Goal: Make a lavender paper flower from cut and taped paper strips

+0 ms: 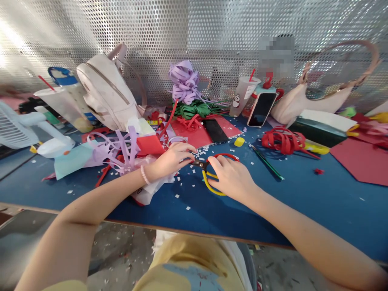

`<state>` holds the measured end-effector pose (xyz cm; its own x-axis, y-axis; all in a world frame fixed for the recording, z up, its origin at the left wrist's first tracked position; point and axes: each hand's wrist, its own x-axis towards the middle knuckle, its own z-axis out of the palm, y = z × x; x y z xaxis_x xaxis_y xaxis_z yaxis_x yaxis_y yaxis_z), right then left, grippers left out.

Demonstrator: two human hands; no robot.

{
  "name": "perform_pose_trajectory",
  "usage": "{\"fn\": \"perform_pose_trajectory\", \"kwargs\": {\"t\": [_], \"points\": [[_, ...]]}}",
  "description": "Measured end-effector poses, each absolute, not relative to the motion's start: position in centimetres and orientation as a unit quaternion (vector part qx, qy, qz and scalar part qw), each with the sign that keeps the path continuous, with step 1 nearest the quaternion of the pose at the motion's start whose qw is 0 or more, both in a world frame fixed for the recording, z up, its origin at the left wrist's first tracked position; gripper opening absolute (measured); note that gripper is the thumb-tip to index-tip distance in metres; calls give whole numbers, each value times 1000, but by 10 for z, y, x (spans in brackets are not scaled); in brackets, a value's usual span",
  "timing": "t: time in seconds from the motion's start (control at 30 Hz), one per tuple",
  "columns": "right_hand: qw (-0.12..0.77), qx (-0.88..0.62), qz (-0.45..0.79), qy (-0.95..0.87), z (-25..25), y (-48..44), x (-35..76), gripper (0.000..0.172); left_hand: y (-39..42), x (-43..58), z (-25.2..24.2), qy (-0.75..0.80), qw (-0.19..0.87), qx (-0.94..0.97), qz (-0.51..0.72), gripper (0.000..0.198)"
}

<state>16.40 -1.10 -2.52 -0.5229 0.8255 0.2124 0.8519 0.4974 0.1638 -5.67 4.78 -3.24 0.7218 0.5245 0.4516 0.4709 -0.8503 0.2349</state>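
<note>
My right hand (233, 178) is closed around scissors (209, 190) with red and yellow handles, their dark blades pointing left over the table. Close to the blade tips, my left hand (174, 159) has its fingers bent together in a pinch. A speck of red shows at those fingertips, too small to name. Tiny white paper bits (203, 153) lie scattered under and around both hands. Beside my left wrist are curled lilac paper strips (117, 151) and a crumpled white plastic bag (148, 194). Behind the hands, a black phone (215, 130) rests on red paper (190, 135).
At the back stand lilac and green paper-strip flowers (184, 83), cups (242, 95), a propped phone (262, 108), a cream backpack (106, 91) and a handbag (327, 97). A white fan (18, 125) is far left. A pencil (266, 162) and red strips (283, 140) lie right.
</note>
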Motion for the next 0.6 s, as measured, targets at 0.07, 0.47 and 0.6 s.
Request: {"fn": "perform_pose_trajectory", "kwargs": {"t": [0.07, 0.47, 0.6], "points": [[54, -481, -124, -866, -26, -11, 164, 38, 47, -56, -33, 277, 62, 926, 250, 15], [13, -476, -116, -872, -26, -12, 162, 45, 46, -55, -36, 323, 80, 923, 194, 13], [10, -473, -119, -873, -27, -12, 161, 45, 47, -54, -37, 326, 83, 922, 191, 14]]}}
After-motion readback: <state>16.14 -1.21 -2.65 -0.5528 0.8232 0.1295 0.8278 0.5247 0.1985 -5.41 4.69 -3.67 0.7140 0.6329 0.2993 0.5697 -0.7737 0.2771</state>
